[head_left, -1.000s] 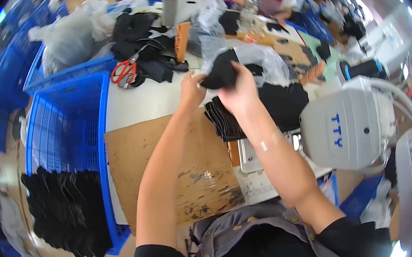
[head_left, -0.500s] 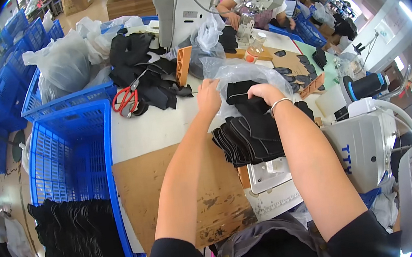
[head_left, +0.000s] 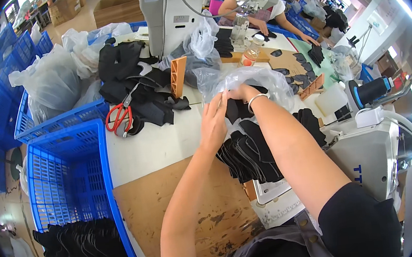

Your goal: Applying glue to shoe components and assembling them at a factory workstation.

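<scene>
My left hand (head_left: 214,120) reaches to the near edge of a clear plastic bag (head_left: 266,77), its fingers closed on the film. Fingertips of my right hand (head_left: 243,92), which wears a bangle at the wrist, meet the left ones there; they are also closed at the bag's edge, partly hidden. Inside and below the bag's mouth show black fabric pieces (head_left: 237,109). Just nearer lies a stack of black cut pieces (head_left: 247,154) with pale edges, fanned out over the sewing machine's bed. More black pieces (head_left: 309,124) sit right of my right forearm.
Red-handled scissors (head_left: 122,115) and black scraps (head_left: 125,66) lie left, by an orange plastic bracket (head_left: 178,77). A blue crate (head_left: 68,164) and brown board (head_left: 184,207) are nearer. A sewing machine (head_left: 361,156) stands right; a glass jar (head_left: 250,55) and co-worker (head_left: 260,23) are beyond.
My right hand has moved left and away from the black pieces to meet my left hand at the bag. The view has shifted slightly. The co-worker's arms have spread over the far table.
</scene>
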`<action>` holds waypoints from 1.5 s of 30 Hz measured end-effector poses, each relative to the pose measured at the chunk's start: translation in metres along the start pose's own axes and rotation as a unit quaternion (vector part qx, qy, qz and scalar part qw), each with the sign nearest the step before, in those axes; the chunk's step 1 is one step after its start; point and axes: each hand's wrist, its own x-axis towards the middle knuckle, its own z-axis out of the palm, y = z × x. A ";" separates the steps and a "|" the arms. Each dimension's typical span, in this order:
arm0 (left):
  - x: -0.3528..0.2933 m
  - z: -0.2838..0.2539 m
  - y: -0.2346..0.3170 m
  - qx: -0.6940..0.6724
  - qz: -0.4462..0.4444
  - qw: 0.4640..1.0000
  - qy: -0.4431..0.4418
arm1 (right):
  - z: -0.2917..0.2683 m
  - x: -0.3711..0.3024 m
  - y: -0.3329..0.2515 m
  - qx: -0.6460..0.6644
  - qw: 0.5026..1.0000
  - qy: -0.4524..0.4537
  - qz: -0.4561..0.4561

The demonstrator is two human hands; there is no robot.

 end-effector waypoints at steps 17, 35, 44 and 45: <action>-0.068 -0.030 -0.022 -0.128 -0.487 0.864 0.027 | -0.018 -0.098 -0.079 -0.154 0.978 -0.034 0.136; -0.083 0.001 0.012 -0.533 -0.641 0.514 -0.202 | 0.018 -0.339 -0.057 -0.014 0.943 0.328 -0.051; -0.067 0.011 0.005 -0.447 -0.556 0.528 -0.461 | 0.038 -0.359 -0.052 -0.054 0.955 0.290 -0.012; -0.061 0.010 0.016 -0.425 -0.544 0.511 -0.513 | 0.037 -0.363 -0.053 -0.066 0.952 0.299 -0.021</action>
